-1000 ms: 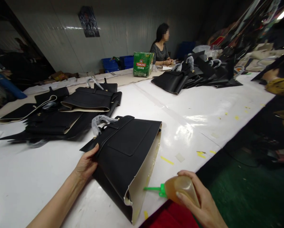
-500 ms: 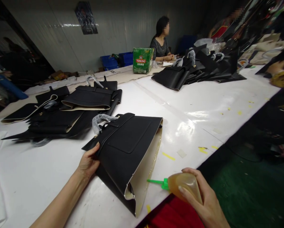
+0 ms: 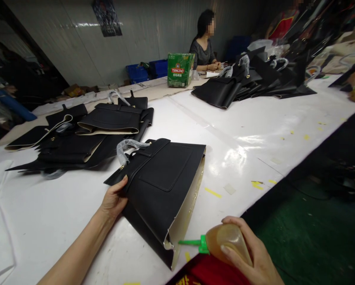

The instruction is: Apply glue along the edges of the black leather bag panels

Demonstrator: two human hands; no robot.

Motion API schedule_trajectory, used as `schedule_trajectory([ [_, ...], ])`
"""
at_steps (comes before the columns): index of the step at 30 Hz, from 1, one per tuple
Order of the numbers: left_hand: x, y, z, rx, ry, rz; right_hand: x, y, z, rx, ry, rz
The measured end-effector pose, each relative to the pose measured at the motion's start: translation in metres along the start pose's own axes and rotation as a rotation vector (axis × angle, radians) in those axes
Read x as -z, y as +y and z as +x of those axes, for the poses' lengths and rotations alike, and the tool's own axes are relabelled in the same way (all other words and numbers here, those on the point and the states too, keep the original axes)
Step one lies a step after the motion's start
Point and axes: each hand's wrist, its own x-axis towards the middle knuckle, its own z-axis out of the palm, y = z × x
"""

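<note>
A black handbag [image 3: 162,178] lies on the white table, its open end with the pale lining turned toward me. My left hand [image 3: 115,200] grips the bag's left side near the flap, thumb on top and the other fingers hidden beneath. Clear plastic wraps its handle [image 3: 125,150]. In my right hand [image 3: 248,249] is a glue bottle [image 3: 226,241] of amber liquid, lying sideways with its green nozzle pointing left. The nozzle tip is at the lower corner of the bag's open edge; whether it touches cannot be made out.
Several black bags [image 3: 109,120] are piled at the left, and another heap of black bags [image 3: 254,81] lies at the back right. A green carton [image 3: 180,70] stands near the far edge, beside a seated person [image 3: 204,49]. Yellow tape scraps [image 3: 213,192] dot the table.
The bottle's nozzle has moved down and left along the bag's open edge toward its near corner. My left hand keeps its hold on the bag. The view has shifted slightly.
</note>
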Motion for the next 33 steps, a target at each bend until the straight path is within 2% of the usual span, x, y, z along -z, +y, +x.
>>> schedule_trajectory([
  [3,-0.001,0.000,0.000,-0.007,0.003,-0.002,0.003,0.006,0.002,0.025,0.012,-0.083],
  [8,0.000,-0.001,0.000,0.005,-0.001,0.005,-0.002,-0.002,-0.002,0.052,-0.159,-0.014],
  [14,0.000,0.001,0.001,0.012,-0.013,-0.001,0.007,0.001,0.012,-0.042,0.087,-0.105],
  [15,-0.001,0.001,0.001,0.015,-0.016,-0.003,0.008,0.001,0.013,-0.034,0.083,-0.099],
  [20,-0.002,0.002,0.002,0.025,-0.019,-0.010,0.009,0.001,0.018,0.058,-0.103,-0.046],
  [24,-0.002,0.002,0.003,0.033,-0.005,-0.017,0.017,0.006,0.032,0.016,0.050,-0.081],
  [26,-0.002,0.002,0.003,0.037,0.001,-0.022,0.017,0.006,0.033,0.006,0.074,-0.082],
  [31,-0.004,0.002,0.002,0.035,0.002,-0.037,0.011,0.005,0.025,0.047,-0.105,0.005],
  [33,-0.005,0.002,0.001,0.037,0.002,-0.038,0.015,0.009,0.029,0.005,-0.081,-0.016],
])
